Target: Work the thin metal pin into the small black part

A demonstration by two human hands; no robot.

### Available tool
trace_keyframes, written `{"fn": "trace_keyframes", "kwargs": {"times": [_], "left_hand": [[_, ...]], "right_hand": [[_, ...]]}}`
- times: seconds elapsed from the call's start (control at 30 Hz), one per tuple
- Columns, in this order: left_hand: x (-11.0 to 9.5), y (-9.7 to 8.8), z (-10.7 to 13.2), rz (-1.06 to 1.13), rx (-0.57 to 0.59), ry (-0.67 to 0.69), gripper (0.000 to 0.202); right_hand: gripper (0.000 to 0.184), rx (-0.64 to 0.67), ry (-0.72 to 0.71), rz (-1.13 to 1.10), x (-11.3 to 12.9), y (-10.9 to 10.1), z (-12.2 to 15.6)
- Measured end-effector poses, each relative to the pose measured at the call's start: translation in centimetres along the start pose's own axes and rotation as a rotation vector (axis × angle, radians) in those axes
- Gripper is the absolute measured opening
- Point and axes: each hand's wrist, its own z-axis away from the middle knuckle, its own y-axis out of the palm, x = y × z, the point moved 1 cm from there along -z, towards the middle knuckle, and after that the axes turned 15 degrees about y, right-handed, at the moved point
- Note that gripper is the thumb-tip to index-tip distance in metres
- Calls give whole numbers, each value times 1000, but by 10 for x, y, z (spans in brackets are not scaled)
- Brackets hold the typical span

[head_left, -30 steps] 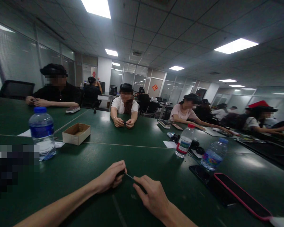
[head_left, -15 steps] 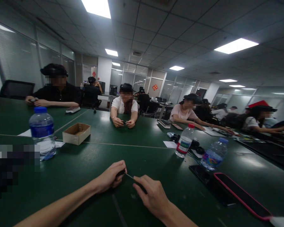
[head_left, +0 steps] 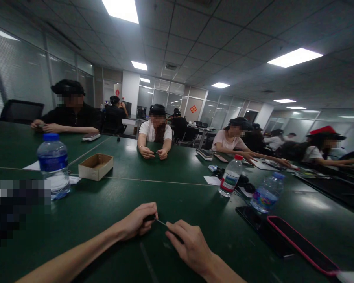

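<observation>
Over the green table [head_left: 112, 208], my left hand [head_left: 142, 221] is closed round a small black object [head_left: 149, 217], mostly covered by the fingers. A thin metal rod [head_left: 161, 222] spans the short gap between my two hands. Its near end lies between the thumb and fingers of my right hand [head_left: 190, 243], which is closed on it. The far end meets the black object at my left fingers; whether it sits inside or only touches cannot be made out. Any handle in my right palm is hidden.
An open cardboard box [head_left: 96, 167] and a blue-capped bottle [head_left: 53, 167] stand at left. To the right are a red-capped bottle [head_left: 230, 176], another bottle [head_left: 267, 193], a black phone [head_left: 262, 230] and a pink-edged phone [head_left: 302, 243]. Several people sit around the table.
Both hands keep nearly the same place and grip. The rod's visible part has shifted only very slightly.
</observation>
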Motion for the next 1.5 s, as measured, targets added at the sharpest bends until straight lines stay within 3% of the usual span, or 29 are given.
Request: {"fn": "trace_keyframes", "kwargs": {"times": [0.53,0.73,1.07,1.5], "left_hand": [[-2,2,0,27,47,-40,24],[4,-1,-1,71,-84,0,27],[7,-1,-3,87,-132,13,27],[5,-2,-2,38,-70,-22,28]], "right_hand": [[26,26,-81,105,4,1,1],[27,-20,-20,77,3,2,-1],[26,-53,32,23,-1,3,-2],[27,-24,-12,28,-2,4,-1]]}}
